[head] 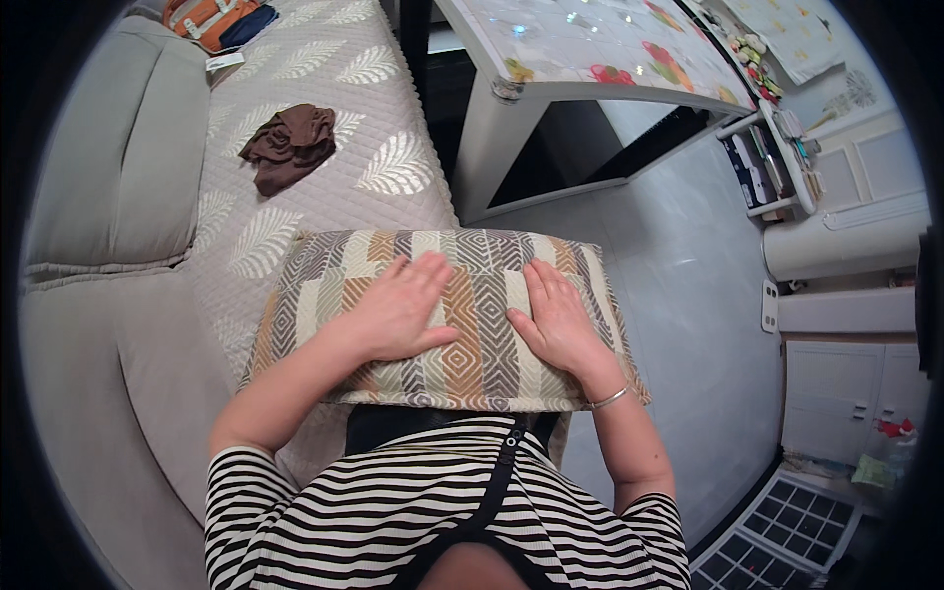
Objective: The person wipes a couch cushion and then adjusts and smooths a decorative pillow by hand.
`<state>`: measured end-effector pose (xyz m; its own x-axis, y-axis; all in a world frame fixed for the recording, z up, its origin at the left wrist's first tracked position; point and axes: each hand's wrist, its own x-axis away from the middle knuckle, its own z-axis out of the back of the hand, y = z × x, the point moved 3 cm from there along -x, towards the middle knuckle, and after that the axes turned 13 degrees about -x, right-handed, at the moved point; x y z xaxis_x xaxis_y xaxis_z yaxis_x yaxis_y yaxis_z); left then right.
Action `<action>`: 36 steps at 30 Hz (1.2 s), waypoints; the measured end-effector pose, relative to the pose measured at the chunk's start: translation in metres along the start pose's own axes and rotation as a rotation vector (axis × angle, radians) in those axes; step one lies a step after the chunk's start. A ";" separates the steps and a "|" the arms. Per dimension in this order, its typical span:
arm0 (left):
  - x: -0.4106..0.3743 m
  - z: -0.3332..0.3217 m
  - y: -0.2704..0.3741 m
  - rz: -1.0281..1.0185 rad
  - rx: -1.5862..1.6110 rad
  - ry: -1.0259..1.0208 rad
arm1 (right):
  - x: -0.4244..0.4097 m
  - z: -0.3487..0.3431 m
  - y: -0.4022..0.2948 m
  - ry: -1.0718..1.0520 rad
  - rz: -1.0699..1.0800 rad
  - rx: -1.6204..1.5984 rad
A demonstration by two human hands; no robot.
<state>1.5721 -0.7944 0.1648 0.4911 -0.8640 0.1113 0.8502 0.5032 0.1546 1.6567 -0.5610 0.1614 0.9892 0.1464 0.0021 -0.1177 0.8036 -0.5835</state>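
Observation:
A cushion [461, 354] in a woven cover with brown, orange, grey and cream geometric patches lies across my lap. On its left half rests my left hand [402, 310], palm down, thumb spread from the fingers. My right hand [553, 317] lies flat on the right half, its fingers pointing away from me and a bangle [609, 398] around the wrist. Neither hand grips anything. The cushion's near edge is close to my striped top [413, 509].
A quilted sofa cover [332, 88] with leaf motifs bears a crumpled brown cloth [291, 147] and an orange bag [214, 22]. Grey back cushions [103, 177] line the left. A table [612, 48] with a flowered top stands ahead; a shelf rack [767, 162] is at right.

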 end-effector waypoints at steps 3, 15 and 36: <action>-0.017 -0.002 0.022 -0.063 0.013 -0.010 | -0.018 -0.009 -0.001 -0.064 0.027 -0.169; -0.055 -0.009 0.063 -0.211 0.125 0.089 | -0.072 -0.030 0.027 -0.197 -0.032 -0.744; 0.026 -0.038 -0.103 0.391 0.171 -0.106 | -0.066 -0.028 0.057 0.005 -0.111 -0.033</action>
<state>1.5042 -0.8697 0.1147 0.7402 -0.6054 0.2926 0.5559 0.7958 0.2403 1.5875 -0.5406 0.1054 0.9964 0.0550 0.0644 -0.0048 0.7955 -0.6059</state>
